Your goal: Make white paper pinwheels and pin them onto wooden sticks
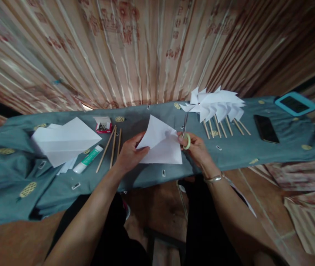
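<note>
A sheet of white paper point(161, 144), lightly creased, is pinched at its left edge by my left hand point(132, 153), thumb on top. My right hand point(195, 147) grips scissors point(186, 141) by their pale green handles. Their blades point away from me, just beyond the sheet's right side. The right fingertips are close against the paper's right edge; whether they also pinch it I cannot tell. Several white paper pinwheels point(215, 103) on wooden sticks lie overlapped beyond my right hand. To the left of my left hand are a few loose wooden sticks point(113, 147).
At the left lie white paper sheets point(65, 140), a green-and-white glue stick point(88, 159) and a small red box point(103, 125) with dark bits inside. A black phone point(266, 128) and a blue-framed device point(296, 103) are at the right. A grey-green cloth point(152, 177) covers the table; curtains hang behind.
</note>
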`<state>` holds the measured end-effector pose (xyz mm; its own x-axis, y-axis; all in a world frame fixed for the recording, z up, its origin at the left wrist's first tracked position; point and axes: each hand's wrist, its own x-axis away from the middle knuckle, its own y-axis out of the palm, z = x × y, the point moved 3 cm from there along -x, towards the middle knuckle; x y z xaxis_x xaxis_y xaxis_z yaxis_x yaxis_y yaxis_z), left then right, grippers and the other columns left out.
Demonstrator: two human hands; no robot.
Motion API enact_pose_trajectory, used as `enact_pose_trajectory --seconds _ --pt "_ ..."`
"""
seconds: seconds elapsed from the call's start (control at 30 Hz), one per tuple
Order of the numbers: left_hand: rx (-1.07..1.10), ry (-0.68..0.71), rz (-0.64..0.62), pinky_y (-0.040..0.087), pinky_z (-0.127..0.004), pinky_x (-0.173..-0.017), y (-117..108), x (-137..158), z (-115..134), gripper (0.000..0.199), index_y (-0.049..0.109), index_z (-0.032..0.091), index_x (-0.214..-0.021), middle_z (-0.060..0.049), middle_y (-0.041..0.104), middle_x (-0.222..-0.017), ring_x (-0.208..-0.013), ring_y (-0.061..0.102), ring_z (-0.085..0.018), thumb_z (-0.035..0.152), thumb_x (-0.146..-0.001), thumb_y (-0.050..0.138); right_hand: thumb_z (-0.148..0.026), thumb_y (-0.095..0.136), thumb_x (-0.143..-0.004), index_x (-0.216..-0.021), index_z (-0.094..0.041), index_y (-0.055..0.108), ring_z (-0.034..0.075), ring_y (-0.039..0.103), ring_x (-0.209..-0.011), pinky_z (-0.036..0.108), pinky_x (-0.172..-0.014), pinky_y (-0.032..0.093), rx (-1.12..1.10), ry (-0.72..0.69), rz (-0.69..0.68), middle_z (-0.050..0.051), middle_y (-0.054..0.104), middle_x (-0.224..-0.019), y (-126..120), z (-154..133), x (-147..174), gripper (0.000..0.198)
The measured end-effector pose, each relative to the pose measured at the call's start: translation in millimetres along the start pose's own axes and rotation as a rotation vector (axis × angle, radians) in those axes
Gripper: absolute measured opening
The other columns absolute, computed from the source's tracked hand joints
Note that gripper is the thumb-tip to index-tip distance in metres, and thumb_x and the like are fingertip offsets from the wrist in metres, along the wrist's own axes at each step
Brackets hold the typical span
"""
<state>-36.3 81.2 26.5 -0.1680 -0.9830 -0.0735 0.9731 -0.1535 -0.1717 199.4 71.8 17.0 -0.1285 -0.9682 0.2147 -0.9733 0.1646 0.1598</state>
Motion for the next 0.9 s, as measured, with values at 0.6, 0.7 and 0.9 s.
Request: enact_pose_trajectory --seconds 0.6,0.7,0.9 --pt "0.994 -0.32 0.104 0.051 -0.039 -0.101 48 7 11 0.033 0.067 0.019 -0.106 -0.006 0.076 -0.104 -0.111 0.068 -0.025 0.027 -0.075 0.076 -0.035 0.084 -0.053 -0.096 -0.022 0.062 0.007 0.045 -0.051 0.024 -0.054 0.041 -0.116 -0.239 0.208 -0.011 0.056 -0.058 26 5 -7 0.05" --pt "0.996 -0.344 0.219 0.054 -0.037 -0.098 49 4 9 0.029 0.067 0.018 -0.107 -0.005 0.076 -0.102 -0.108 0.07 -0.024 0.023 -0.079 0.074 -0.038 0.082 -0.056 -0.099 -0.023 0.062 0.008 0.046 -0.053 0.024 -0.056 0.041 -0.07 -0.255 0.178 -0.011 0.055 -0.059 34 8 -7 0.05" --pt "0.933 -0.264 0.418 0.055 -0.036 -0.096 20 -8 8 0.021 0.067 0.021 -0.107 -0.006 0.076 -0.11 -0.113 0.068 -0.024 0.02 -0.086 0.066 -0.052 0.08 -0.065 -0.098 -0.022 0.064 0.011 0.052 -0.059 0.024 -0.055 0.042 0.058 -0.223 0.048 -0.004 0.063 -0.068 35 2 8 0.048"
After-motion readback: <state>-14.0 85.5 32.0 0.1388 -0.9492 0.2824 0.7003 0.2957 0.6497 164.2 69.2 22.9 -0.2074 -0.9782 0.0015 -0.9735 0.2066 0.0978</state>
